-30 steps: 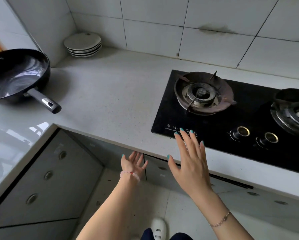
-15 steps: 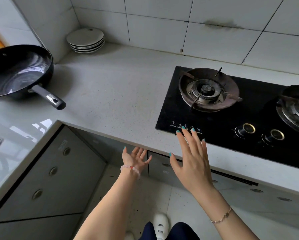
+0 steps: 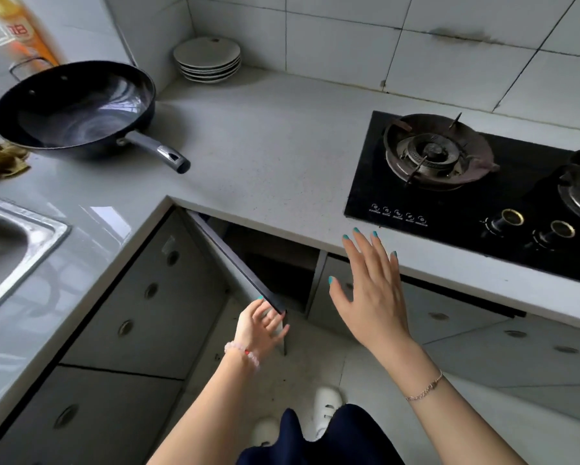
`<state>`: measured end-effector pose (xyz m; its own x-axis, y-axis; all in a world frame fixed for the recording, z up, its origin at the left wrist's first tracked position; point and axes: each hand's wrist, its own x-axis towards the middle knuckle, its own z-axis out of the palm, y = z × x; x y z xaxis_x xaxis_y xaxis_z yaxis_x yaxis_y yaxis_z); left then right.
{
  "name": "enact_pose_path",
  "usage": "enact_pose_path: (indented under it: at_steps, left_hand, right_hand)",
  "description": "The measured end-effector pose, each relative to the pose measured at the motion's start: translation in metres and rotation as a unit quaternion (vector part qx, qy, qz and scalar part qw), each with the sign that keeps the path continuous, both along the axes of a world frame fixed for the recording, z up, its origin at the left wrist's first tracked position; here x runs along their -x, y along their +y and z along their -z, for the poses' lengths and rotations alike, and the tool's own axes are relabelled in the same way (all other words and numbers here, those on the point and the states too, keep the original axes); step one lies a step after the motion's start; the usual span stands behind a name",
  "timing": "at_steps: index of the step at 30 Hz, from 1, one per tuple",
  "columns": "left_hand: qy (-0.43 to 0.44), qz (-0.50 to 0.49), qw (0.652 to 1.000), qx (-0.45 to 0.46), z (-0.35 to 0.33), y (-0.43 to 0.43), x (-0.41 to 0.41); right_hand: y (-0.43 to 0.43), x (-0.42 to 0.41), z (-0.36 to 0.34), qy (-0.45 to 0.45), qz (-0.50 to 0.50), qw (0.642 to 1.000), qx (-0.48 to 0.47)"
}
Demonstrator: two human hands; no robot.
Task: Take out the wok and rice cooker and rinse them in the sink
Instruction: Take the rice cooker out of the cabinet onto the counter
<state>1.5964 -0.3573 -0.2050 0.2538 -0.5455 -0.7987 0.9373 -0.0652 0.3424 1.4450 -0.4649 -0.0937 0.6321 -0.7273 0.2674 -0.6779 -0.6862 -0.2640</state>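
Observation:
A black wok [image 3: 77, 105] with a grey handle sits empty on the counter at the back left, handle pointing right. The steel sink [image 3: 10, 250] shows at the left edge. Below the counter corner, a grey cabinet door [image 3: 238, 263] stands swung out, and my left hand [image 3: 260, 325] grips its outer edge. My right hand [image 3: 372, 290] hovers open, fingers spread, in front of the counter edge near the stove. The cabinet's inside is dark; no rice cooker is visible.
A black two-burner gas stove [image 3: 476, 196] fills the counter's right side. A stack of white plates [image 3: 208, 60] stands in the back corner. A yellowish cloth [image 3: 0, 161] lies left of the wok. Grey cabinet fronts [image 3: 147, 297] run below the sink.
The cabinet door under the counter corner was shut and now stands open, with my left hand on its edge. The view has shifted left, so the sink shows.

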Motion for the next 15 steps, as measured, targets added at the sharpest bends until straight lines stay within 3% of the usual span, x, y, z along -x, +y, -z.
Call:
enact_pose_path:
  at_steps: [9, 15]
  left_hand:
    - [-0.071, 0.031, 0.996, -0.042, 0.001, 0.099, -0.029]
    - [-0.167, 0.026, 0.979, -0.118, 0.002, 0.150, -0.062]
  right_hand:
    - [0.063, -0.042, 0.006, -0.012, -0.047, 0.999, 0.003]
    - [0.081, -0.060, 0.001, -0.016, -0.059, 0.998, 0.016]
